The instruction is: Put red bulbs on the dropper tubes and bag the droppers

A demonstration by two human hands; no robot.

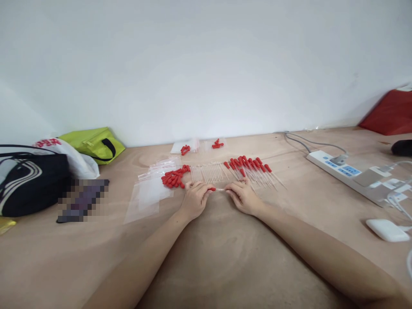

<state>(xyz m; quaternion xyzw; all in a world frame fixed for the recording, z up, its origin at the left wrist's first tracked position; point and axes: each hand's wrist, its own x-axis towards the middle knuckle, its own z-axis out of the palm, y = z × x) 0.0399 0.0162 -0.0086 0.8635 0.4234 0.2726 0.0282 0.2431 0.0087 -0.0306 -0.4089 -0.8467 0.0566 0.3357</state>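
Between the fingers of my left hand (pixel 195 198) is a red rubber bulb (pixel 211 189). My right hand (pixel 242 196) pinches a thin clear dropper tube (pixel 220 189), whose end meets the bulb. Beside my left hand lies a pile of loose red bulbs (pixel 174 178). Beyond both hands, bare dropper tubes (pixel 207 172) lie side by side. To their right is a row of droppers fitted with red bulbs (pixel 254 165), their thin tips pointing toward me. My fingers hide part of the tube.
Clear zip bags (pixel 144 193) overlap at the left, with small bags of red bulbs (pixel 186 149) near the wall. A phone (pixel 84 201), black bag (pixel 35 184) and lime pouch (pixel 93 143) sit left. A power strip (pixel 341 171) and white charger case (pixel 387 230) lie right.
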